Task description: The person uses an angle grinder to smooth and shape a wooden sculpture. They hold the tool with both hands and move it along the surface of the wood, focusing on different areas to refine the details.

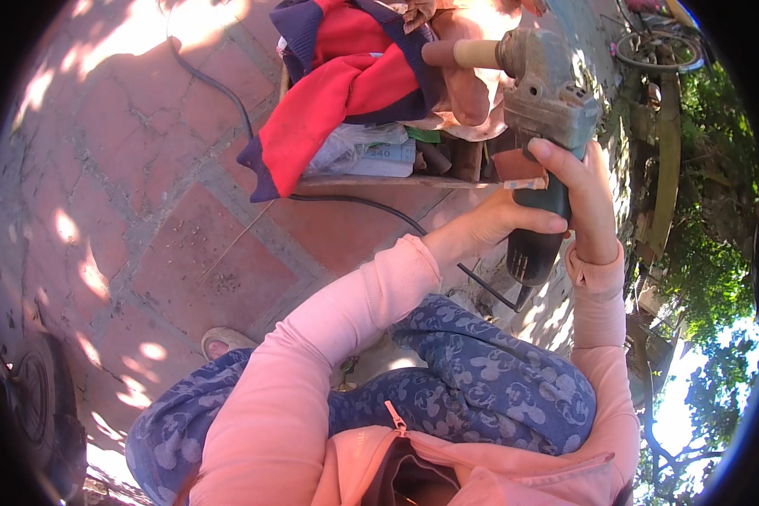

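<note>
Head view is showing a person in pink sleeves sitting over a red tiled floor (143, 169), holding an angle grinder (544, 110) up in front of them. The right hand (586, 202) is wrapping around the green body of the tool, fingers closed on it, while the left hand (489, 223) is pressing against the body from the other side, thumb laid across. A black power cord (354, 202) is trailing away over the tiles, past a heap of red and blue clothes (346, 76). By my reading, the tool is being steadied or adjusted; any next move is calling for a firm two-handed hold.
</note>
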`<act>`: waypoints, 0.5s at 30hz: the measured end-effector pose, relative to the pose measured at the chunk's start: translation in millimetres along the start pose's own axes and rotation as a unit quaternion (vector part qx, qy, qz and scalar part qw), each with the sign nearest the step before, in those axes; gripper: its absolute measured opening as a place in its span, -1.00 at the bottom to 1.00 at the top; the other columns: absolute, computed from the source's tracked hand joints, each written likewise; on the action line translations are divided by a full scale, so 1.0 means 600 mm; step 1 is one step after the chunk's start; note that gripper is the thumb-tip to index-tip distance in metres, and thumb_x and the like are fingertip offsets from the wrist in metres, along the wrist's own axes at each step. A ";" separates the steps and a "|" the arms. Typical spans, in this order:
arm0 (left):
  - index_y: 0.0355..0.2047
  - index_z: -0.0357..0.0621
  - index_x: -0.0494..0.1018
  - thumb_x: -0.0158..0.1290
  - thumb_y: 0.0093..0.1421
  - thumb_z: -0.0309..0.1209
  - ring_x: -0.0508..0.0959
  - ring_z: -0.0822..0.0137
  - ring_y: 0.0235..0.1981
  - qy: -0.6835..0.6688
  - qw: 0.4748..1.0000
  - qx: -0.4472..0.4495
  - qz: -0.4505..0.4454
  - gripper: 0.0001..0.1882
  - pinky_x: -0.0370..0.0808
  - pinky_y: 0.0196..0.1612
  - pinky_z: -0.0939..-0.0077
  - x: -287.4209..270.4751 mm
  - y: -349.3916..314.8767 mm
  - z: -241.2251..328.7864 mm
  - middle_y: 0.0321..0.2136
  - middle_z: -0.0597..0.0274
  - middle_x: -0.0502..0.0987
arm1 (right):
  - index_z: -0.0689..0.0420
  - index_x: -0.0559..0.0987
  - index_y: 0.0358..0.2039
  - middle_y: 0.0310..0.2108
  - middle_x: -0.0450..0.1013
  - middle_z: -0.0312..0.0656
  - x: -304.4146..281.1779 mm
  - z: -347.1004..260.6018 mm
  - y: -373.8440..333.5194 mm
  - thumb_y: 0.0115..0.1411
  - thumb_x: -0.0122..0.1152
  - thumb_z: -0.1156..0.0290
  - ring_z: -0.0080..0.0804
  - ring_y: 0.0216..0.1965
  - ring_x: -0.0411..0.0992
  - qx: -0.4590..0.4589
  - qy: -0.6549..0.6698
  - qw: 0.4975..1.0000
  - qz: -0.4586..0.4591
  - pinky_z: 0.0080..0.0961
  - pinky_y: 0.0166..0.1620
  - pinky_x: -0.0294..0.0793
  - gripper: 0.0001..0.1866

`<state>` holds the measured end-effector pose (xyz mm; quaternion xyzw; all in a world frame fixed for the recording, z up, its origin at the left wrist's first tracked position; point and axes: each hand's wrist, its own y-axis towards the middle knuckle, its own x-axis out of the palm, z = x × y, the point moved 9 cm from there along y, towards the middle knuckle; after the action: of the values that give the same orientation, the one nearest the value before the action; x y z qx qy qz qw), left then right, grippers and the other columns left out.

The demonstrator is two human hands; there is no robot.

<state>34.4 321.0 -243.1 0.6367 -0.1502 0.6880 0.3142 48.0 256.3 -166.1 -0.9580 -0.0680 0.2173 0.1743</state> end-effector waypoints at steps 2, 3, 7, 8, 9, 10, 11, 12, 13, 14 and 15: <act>-0.04 -0.23 0.40 0.25 0.00 -0.31 0.53 0.28 -0.10 0.008 0.999 -0.038 -0.003 -0.48 0.40 0.05 0.35 0.012 -0.015 -0.037 -0.19 0.15 0.54 | 0.32 0.53 -0.14 -0.31 0.55 -0.13 -0.016 0.020 -0.030 0.01 0.34 0.39 -0.40 -0.35 0.57 0.047 -0.034 0.998 -0.004 -0.55 -0.29 0.54 -0.60; -0.04 -0.22 0.42 0.26 0.00 -0.31 0.51 0.29 -0.07 0.003 0.998 -0.065 0.004 -0.49 0.38 0.08 0.35 0.021 -0.027 -0.052 -0.18 0.16 0.54 | 0.33 0.52 -0.13 -0.31 0.56 -0.09 -0.024 0.028 -0.044 0.01 0.34 0.41 -0.37 -0.35 0.59 0.070 -0.049 0.996 -0.005 -0.54 -0.29 0.56 -0.59; -0.03 -0.21 0.42 0.25 0.02 -0.35 0.48 0.31 -0.03 -0.021 0.998 -0.064 0.018 -0.50 0.34 0.12 0.38 0.037 -0.042 -0.094 -0.13 0.19 0.53 | 0.37 0.51 -0.12 -0.33 0.57 -0.01 -0.020 0.027 -0.070 0.01 0.33 0.42 -0.30 -0.36 0.60 0.076 -0.054 0.996 -0.008 -0.49 -0.31 0.58 -0.57; -0.01 -0.22 0.41 0.24 0.01 -0.37 0.48 0.30 -0.02 -0.028 0.998 -0.062 0.009 -0.49 0.33 0.13 0.36 0.040 -0.038 -0.090 -0.11 0.16 0.52 | 0.38 0.52 -0.13 -0.35 0.58 -0.01 -0.018 0.022 -0.069 0.01 0.33 0.43 -0.29 -0.36 0.60 0.076 -0.044 0.996 -0.004 -0.49 -0.30 0.58 -0.58; -0.01 -0.23 0.41 0.24 0.01 -0.38 0.48 0.29 -0.02 -0.024 0.998 -0.057 0.001 -0.49 0.34 0.13 0.35 0.039 -0.032 -0.080 -0.11 0.15 0.52 | 0.38 0.52 -0.13 -0.36 0.58 0.00 -0.017 0.016 -0.067 0.00 0.33 0.43 -0.29 -0.36 0.60 0.077 -0.032 0.997 -0.001 -0.48 -0.30 0.58 -0.58; -0.01 -0.24 0.41 0.24 0.01 -0.38 0.48 0.29 -0.02 -0.026 0.998 -0.057 -0.006 -0.49 0.34 0.12 0.33 0.043 -0.031 -0.067 -0.10 0.14 0.52 | 0.40 0.53 -0.15 -0.38 0.58 -0.01 -0.012 0.008 -0.066 0.00 0.33 0.43 -0.31 -0.36 0.60 0.095 -0.039 0.995 -0.013 -0.49 -0.31 0.57 -0.59; -0.01 -0.25 0.40 0.24 0.01 -0.39 0.48 0.28 -0.02 -0.025 0.998 -0.053 -0.020 -0.49 0.34 0.12 0.32 0.039 -0.018 -0.056 -0.10 0.13 0.52 | 0.33 0.49 -0.09 -0.29 0.54 -0.13 -0.017 0.004 -0.052 0.01 0.29 0.27 -0.43 -0.35 0.53 0.078 -0.104 0.991 -0.022 -0.54 -0.24 0.52 -0.50; -0.01 -0.27 0.40 0.23 0.02 -0.39 0.50 0.25 -0.03 -0.023 0.998 -0.041 -0.033 -0.49 0.37 0.11 0.29 0.024 -0.002 -0.054 -0.11 0.10 0.52 | 0.33 0.50 -0.10 -0.31 0.55 -0.11 -0.012 -0.003 -0.038 0.02 0.29 0.28 -0.44 -0.37 0.53 0.080 -0.108 0.990 -0.028 -0.55 -0.25 0.52 -0.52; 0.00 -0.28 0.39 0.23 0.02 -0.38 0.51 0.22 -0.04 -0.025 0.998 -0.037 -0.036 -0.48 0.38 0.10 0.30 0.028 0.001 -0.022 -0.13 0.08 0.53 | 0.33 0.51 -0.10 -0.33 0.56 -0.10 -0.005 -0.013 -0.026 0.03 0.28 0.28 -0.44 -0.39 0.53 0.083 -0.110 0.990 -0.034 -0.55 -0.26 0.51 -0.53; 0.01 -0.28 0.39 0.23 0.02 -0.38 0.51 0.21 -0.04 -0.037 0.997 -0.036 -0.049 -0.47 0.38 0.11 0.30 0.023 0.004 -0.007 -0.13 0.08 0.53 | 0.33 0.51 -0.10 -0.34 0.57 -0.09 0.002 -0.019 -0.016 0.03 0.28 0.28 -0.44 -0.39 0.53 0.069 -0.126 0.989 -0.032 -0.55 -0.25 0.51 -0.53; 0.02 -0.28 0.38 0.23 0.01 -0.38 0.51 0.21 -0.04 -0.050 0.996 -0.036 -0.063 -0.46 0.38 0.11 0.30 0.022 0.006 0.001 -0.13 0.08 0.53 | 0.33 0.52 -0.11 -0.35 0.57 -0.09 0.008 -0.025 -0.008 0.04 0.28 0.28 -0.44 -0.39 0.54 0.056 -0.144 0.988 -0.030 -0.55 -0.25 0.51 -0.54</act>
<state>32.8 321.3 -229.6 0.6667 -0.1500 0.6286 0.3715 58.8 257.5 -153.6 -0.9033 -0.1085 0.3507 0.2221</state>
